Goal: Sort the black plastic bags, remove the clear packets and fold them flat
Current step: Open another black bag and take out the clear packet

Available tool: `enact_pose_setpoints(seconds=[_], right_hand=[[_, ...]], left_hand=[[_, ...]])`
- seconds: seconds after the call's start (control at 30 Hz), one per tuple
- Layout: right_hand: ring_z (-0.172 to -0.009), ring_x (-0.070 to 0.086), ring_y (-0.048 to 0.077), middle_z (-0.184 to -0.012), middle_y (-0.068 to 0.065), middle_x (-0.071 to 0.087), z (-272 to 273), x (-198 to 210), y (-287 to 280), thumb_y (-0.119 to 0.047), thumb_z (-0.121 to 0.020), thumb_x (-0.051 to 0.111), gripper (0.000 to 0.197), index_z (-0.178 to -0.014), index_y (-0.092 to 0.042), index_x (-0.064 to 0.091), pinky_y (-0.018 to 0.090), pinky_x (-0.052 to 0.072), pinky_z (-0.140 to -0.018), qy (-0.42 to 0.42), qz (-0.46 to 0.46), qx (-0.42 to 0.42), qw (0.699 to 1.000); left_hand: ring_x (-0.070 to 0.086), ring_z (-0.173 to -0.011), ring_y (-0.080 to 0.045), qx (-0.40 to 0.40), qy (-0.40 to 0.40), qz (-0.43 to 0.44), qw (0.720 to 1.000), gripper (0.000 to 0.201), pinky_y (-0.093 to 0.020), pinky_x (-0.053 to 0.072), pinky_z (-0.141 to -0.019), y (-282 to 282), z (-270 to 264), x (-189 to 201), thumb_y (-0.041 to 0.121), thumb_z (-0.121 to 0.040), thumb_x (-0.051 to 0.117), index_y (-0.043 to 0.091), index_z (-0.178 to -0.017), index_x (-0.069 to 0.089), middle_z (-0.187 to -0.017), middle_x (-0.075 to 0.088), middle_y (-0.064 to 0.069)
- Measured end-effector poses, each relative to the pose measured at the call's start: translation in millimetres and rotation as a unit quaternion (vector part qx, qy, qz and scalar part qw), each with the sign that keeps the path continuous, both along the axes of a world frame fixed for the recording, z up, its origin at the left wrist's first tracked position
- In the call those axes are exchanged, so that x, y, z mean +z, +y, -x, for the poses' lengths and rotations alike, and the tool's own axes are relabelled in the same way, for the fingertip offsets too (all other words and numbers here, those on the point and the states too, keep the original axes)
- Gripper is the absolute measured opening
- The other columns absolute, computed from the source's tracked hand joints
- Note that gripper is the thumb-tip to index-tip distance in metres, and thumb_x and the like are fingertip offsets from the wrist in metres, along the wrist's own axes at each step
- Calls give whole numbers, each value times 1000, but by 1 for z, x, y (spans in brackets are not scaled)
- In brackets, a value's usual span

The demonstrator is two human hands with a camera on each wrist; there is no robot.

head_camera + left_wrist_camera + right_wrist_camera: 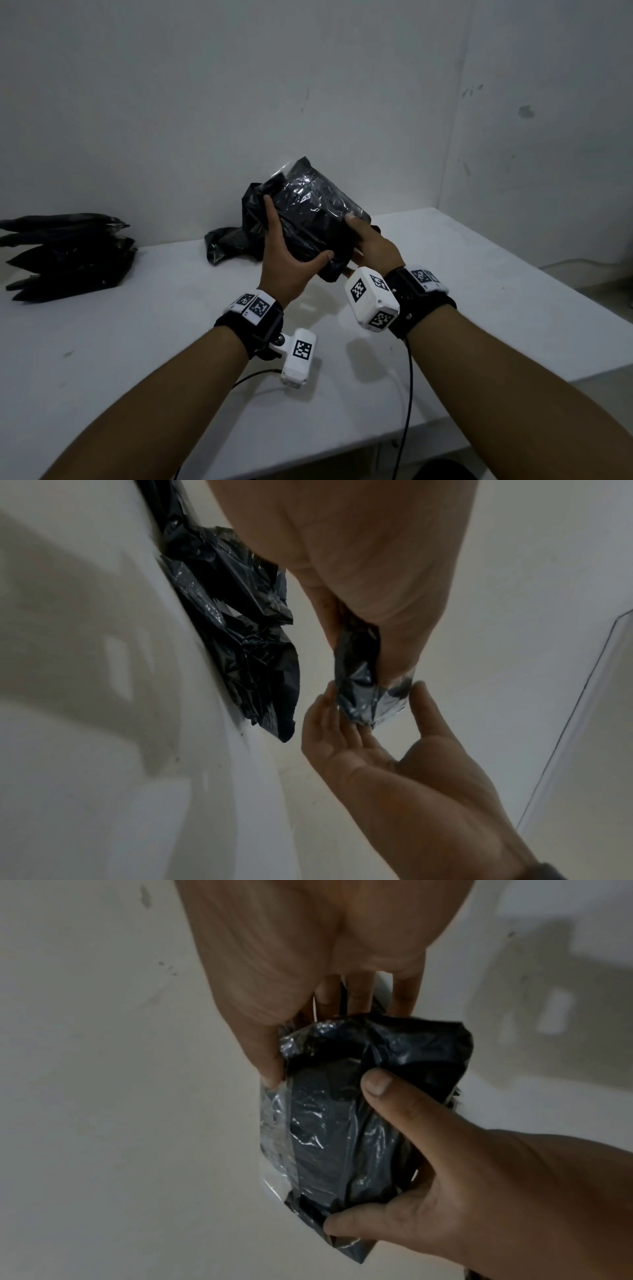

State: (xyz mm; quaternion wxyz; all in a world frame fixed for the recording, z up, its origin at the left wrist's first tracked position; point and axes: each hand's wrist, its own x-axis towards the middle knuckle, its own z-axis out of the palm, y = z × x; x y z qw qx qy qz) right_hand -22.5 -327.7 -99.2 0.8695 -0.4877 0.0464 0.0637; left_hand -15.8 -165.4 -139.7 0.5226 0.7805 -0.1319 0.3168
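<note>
I hold the bundle of black bags in its clear packet up over the surface, left hand and right hand clamped on opposite sides, so I can probably slide the packet off. Folded bags lie stacked at left.

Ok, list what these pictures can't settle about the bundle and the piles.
- Held bundle: what the clear wrap holds; head view, glare and the left hand and right hand cover it.
- Stack of black bags: count unclear; head view, dark, cut by the left edge.
- Loose black bag: partly behind the bundle.
- Right fingertips: behind the bundle.
</note>
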Motion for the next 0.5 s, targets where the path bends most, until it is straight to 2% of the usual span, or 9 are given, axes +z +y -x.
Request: enact_pose_setpoints(seconds=[0.1, 0.17, 0.23, 0.27, 0.3, 0.33, 0.37, 0.43, 0.5], right_hand=[[-64, 73, 18, -98, 13, 76, -3, 2, 3, -22, -84, 77, 18, -93, -8, 70, 32, 58, -55, 3, 16, -19, 1000], [-65, 72, 18, -95, 13, 76, -6, 3, 5, -20, -83, 77, 15, -89, -8, 71, 31, 58, -56, -3, 35, -28, 999], [-57, 71, 17, -82, 10, 75, -9, 4, 5, -17, -82, 77, 13, -85, -6, 71, 25, 54, -48, -7, 46, -34, 998], [-56, 71, 18, -80, 10, 75, -11, 4, 4, -19, -80, 78, 16, -86, -5, 71, 25, 55, -49, -10, 56, -38, 998], [-60, 72, 20, -82, 10, 75, -14, 4, 2, -23, -76, 81, 22, -87, -6, 73, 29, 58, -57, -15, 77, -40, 996], [-69, 74, 23, -87, 10, 76, -17, 3, 2, -30, -69, 84, 32, -89, -6, 75, 35, 61, -69, -21, 103, -37, 994], [-79, 75, 27, -91, 10, 77, -23, 1, 0, -36, -60, 86, 43, -91, -8, 77, 42, 61, -81, -26, 123, -32, 992], [-90, 74, 34, -96, 11, 77, -35, -7, -2, -40, -50, 88, 54, -94, -9, 79, 52, 57, -90, -33, 145, -6, 989], [-95, 72, 38, -100, 15, 76, -51, -16, -2, -39, -50, 90, 58, -96, -7, 78, 59, 55, -91, -38, 154, 28, 987]], left_hand=[[16, -150, 0, -8, 4, -3, 1000, 133, -41, 23, -124, 0, 4, -3, 35, -72, 87, 36, -157, -15, -163, 11, 13], [18, -151, -5, -33, 7, 18, 999, 128, -40, 28, -122, 5, 6, -6, 42, -74, 84, 44, -155, -16, -167, 10, 6], [25, -150, -10, -50, 17, 82, 995, 120, -36, 35, -118, 14, 5, -7, 47, -77, 80, 54, -150, -16, -166, 15, 0], [28, -149, -13, -49, 29, 122, 991, 116, -40, 37, -117, 20, 5, -6, 50, -78, 79, 61, -146, -14, -166, 18, -1], [33, -147, -17, -41, 47, 160, 985, 112, -47, 39, -115, 25, 4, -4, 53, -78, 79, 67, -143, -11, -164, 24, -2], [41, -143, -19, -34, 65, 198, 978, 107, -53, 43, -110, 34, 3, -4, 53, -81, 78, 66, -145, -6, -159, 34, -2], [51, -133, -18, -32, 88, 236, 967, 98, -52, 49, -103, 40, 5, 0, 49, -87, 74, 57, -150, 0, -150, 47, -1], [66, -108, -14, -43, 147, 294, 943, 67, -40, 59, -83, 52, 10, 9, 41, -97, 62, 29, -153, 27, -126, 64, 2], [71, -86, -12, -56, 192, 316, 927, 39, -31, 57, -66, 60, 16, 16, 47, -99, 55, 22, -128, 61, -99, 75, 4]])
